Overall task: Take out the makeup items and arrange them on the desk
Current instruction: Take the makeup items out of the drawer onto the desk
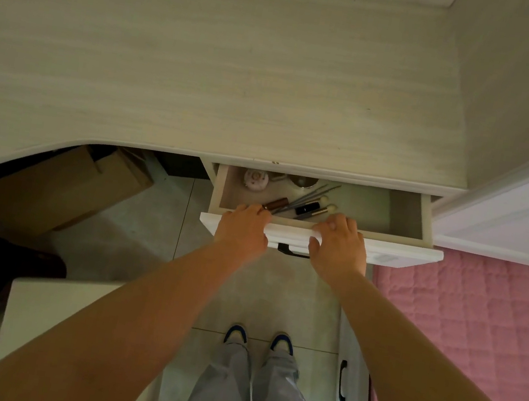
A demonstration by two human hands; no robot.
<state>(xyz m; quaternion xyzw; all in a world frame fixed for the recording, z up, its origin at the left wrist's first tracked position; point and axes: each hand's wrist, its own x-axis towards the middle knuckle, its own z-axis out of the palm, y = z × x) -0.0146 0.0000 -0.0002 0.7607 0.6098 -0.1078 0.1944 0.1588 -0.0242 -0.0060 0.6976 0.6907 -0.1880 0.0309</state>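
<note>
Drawer (405, 219) open, my left hand (243, 228) and right hand (339, 243) curled over its front edge; makeup items (297, 202), brushes and small jars, lie inside, none yet on the desk (205, 87), so I judge arranging unstarted.

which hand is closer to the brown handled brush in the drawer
Left. The left hand grips the drawer front with its fingertips right beside the brown-handled brush; the right hand is farther right along it.
</note>
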